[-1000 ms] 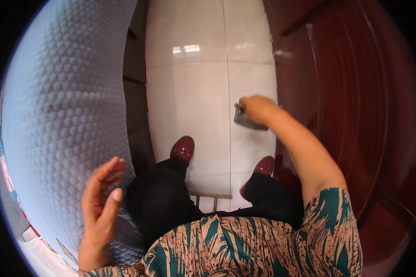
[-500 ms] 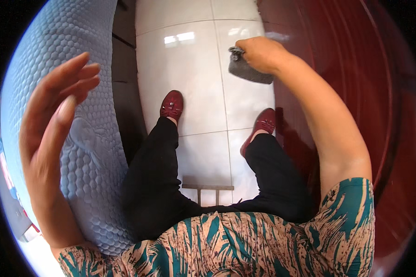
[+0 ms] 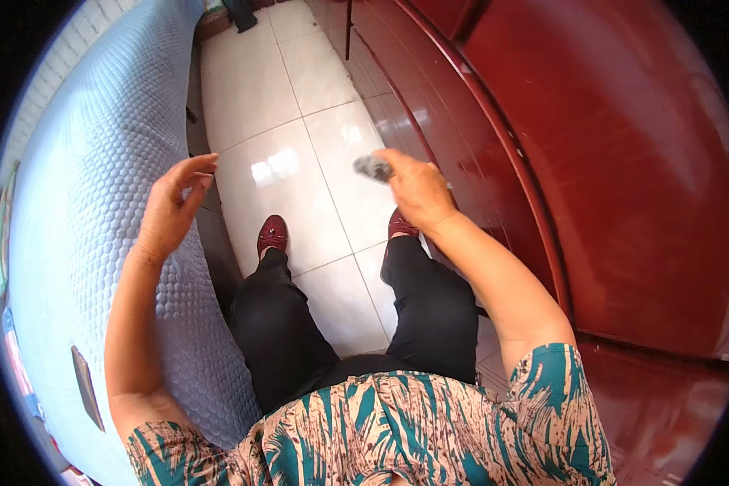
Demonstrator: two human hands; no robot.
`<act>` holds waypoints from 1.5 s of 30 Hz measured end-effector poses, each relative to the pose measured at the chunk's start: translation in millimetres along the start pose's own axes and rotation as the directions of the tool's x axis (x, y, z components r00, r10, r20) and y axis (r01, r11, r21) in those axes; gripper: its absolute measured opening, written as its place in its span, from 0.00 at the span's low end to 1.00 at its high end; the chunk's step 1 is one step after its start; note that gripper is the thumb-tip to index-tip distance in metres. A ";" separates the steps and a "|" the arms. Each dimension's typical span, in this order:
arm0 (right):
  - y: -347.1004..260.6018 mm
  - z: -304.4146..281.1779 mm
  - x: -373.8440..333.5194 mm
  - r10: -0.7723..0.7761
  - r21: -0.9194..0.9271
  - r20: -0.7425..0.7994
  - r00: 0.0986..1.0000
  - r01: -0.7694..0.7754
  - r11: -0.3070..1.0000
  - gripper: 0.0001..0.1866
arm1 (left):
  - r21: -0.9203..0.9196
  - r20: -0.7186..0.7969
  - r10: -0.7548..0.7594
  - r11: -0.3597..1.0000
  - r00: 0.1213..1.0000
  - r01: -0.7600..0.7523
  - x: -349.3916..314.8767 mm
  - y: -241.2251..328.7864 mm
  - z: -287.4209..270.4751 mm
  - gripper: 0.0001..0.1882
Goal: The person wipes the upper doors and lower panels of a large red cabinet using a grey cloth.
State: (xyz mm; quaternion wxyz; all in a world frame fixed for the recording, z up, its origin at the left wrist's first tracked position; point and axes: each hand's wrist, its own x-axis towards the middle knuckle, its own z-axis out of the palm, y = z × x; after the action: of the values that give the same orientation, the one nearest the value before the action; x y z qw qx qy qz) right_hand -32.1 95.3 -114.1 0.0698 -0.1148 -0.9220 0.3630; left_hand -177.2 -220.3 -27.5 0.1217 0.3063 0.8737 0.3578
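Observation:
A small grey cloth bundle [image 3: 373, 168] sticks out from the fingers of my right hand [image 3: 419, 188]. It is blurred, and the hand covers part of it. My right hand is closed around it, over the tiled floor close to the dark red cabinet [image 3: 494, 162]. My left hand [image 3: 174, 206] hovers at the edge of the bed with its light blue quilted cover [image 3: 105, 170]; its fingers are bent and apart, and nothing is in them.
White floor tiles [image 3: 279, 211] run between bed and cabinet. My dark red shoes [image 3: 273, 233] stand on them. A dark flat object [image 3: 87, 387] lies on the bed beside my left forearm. Something dark [image 3: 240, 14] is at the aisle's far end.
The view has swung toward the right, showing more of the cabinet. My right hand has come closer to my left with the grey bundle. My left hand has moved to the bed's edge.

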 end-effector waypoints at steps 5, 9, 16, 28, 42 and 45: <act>25.8 -18.5 3.6 -0.081 0.071 -0.283 0.956 0.105 0.992 0.18 | 0.090 -0.003 0.070 0.993 0.998 -0.070 -37.3 13.8 30.8 0.17; 47.3 -19.6 6.5 -0.130 0.166 -0.367 0.921 0.202 0.965 0.17 | 0.169 0.065 -0.074 0.984 0.995 0.063 -69.5 34.1 40.1 0.18; 29.3 -23.6 0.4 -0.139 0.309 -0.290 0.947 0.230 0.923 0.14 | 0.078 0.057 -0.185 0.981 0.981 0.180 -104.1 1.8 54.0 0.18; 53.2 8.2 -20.7 0.104 0.054 -0.022 0.994 -0.102 0.993 0.17 | -0.009 0.281 -0.214 0.974 0.936 0.226 -125.2 37.0 39.8 0.21; 27.4 -24.0 51.2 -0.353 -0.547 -0.020 0.935 0.285 0.787 0.17 | -0.150 0.349 -0.140 0.968 0.926 0.203 -151.1 64.2 2.5 0.22; 30.4 -25.4 48.3 -0.391 -0.681 0.150 0.908 0.381 0.625 0.11 | -0.064 0.316 -0.103 0.990 0.943 0.129 -144.4 71.0 3.3 0.23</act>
State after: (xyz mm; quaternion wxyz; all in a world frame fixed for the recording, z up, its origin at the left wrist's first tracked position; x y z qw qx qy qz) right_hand -68.4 146.2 -114.4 0.1032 0.0654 -0.9919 -0.0356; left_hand -30.9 -268.8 18.9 0.2919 0.3018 0.8442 0.3332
